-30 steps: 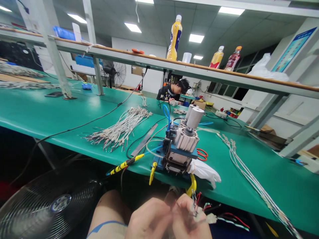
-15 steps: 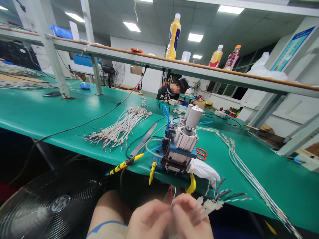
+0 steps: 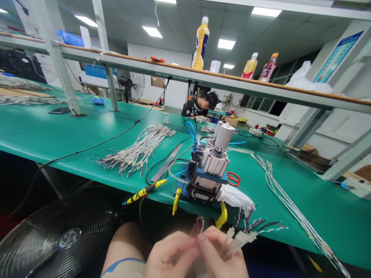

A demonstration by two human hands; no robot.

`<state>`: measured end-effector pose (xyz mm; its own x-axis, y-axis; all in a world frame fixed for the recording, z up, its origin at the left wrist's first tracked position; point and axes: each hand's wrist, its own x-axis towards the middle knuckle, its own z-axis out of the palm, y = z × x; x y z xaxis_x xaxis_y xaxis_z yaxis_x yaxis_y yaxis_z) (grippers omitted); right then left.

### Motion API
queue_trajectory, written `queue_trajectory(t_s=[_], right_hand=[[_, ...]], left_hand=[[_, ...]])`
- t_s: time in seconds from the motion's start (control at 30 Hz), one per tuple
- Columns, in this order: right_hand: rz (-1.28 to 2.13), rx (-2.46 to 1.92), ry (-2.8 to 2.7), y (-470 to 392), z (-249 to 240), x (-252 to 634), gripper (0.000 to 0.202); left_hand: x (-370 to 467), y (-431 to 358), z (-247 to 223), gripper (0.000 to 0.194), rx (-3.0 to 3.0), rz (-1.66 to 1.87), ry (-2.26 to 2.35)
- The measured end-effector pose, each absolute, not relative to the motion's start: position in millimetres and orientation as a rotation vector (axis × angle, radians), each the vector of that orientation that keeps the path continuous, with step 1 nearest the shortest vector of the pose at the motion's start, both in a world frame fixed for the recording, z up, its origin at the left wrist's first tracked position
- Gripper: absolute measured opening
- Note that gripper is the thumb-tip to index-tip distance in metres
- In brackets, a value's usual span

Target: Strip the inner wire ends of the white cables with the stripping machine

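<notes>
My left hand (image 3: 172, 255) and my right hand (image 3: 222, 253) meet at the bottom of the view, fingertips pinched together. Thin red and white wires (image 3: 198, 227) stick up from between the fingertips. Beside my right hand's fingers are several pale translucent connector pieces (image 3: 243, 238), apparently carried in that hand; how it grips them is hidden. Red, black and white wire ends (image 3: 268, 224) fan out just beyond these. Past my hands, a small pneumatic press (image 3: 211, 179) with grey cylinders stands at the bench edge, a white cloth (image 3: 236, 197) at its right side.
A bundle of white cables (image 3: 139, 150) lies left on the green bench (image 3: 75, 135), longer cables (image 3: 292, 200) right. Yellow handles (image 3: 222, 216) jut below the press. Red-handled scissors (image 3: 233, 178) lie behind. A fan (image 3: 69, 237) stands lower left. A person (image 3: 197, 106) sits across.
Both hands stay pinched together with only slight finger movement. The red and white wires above the fingertips have shifted a little, and the connector pieces have moved slightly left.
</notes>
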<state>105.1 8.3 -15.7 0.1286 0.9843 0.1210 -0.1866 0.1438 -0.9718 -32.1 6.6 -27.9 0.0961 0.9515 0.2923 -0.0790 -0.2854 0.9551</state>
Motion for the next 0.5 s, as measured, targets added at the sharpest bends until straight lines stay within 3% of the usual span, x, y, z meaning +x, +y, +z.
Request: queue_trajectory(t_s=[0.33, 0.5], right_hand=[[1.100, -0.980, -1.246, 9.8, -29.1, 115.8, 0.023], [0.701, -0.999, -1.174, 9.1, -27.7, 106.1, 0.017]], left_hand=[[-38.7, 6.7, -28.8, 0.013, 1.763, 1.429, 0.931], [-29.6, 4.0, -33.5, 0.014, 1.641, 1.419, 1.026]])
